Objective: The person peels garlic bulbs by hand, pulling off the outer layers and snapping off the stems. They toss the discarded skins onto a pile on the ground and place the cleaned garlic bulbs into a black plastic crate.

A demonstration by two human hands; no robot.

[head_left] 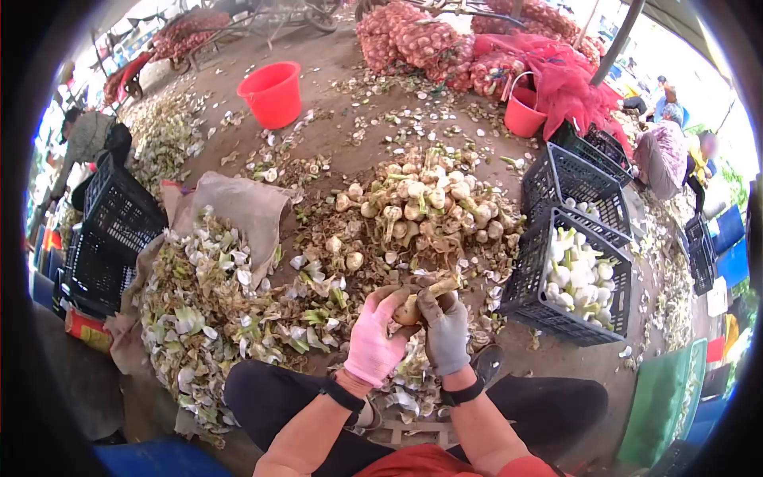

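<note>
A garlic bulb [408,311] with brownish skin and a stem pointing up to the right is held between my two gloved hands, above my lap. My left hand [377,340], in a pink glove with dirty fingertips, is closed around the bulb's left side. On the other side, my right hand [447,334], in a grey soiled glove, pinches the bulb near the base of the stem. Just beyond my hands lies a pile of untrimmed garlic bulbs [429,195] with dry roots and stems. Whether a small tool is in either hand is hidden.
At right, a black crate [517,298] holds peeled white garlic, with another black crate [534,187] behind it. Garlic peelings [199,318] heap at left beside a sack cloth [238,215]. Red buckets [272,95] and net sacks [397,36] stand farther back. People sit at both sides.
</note>
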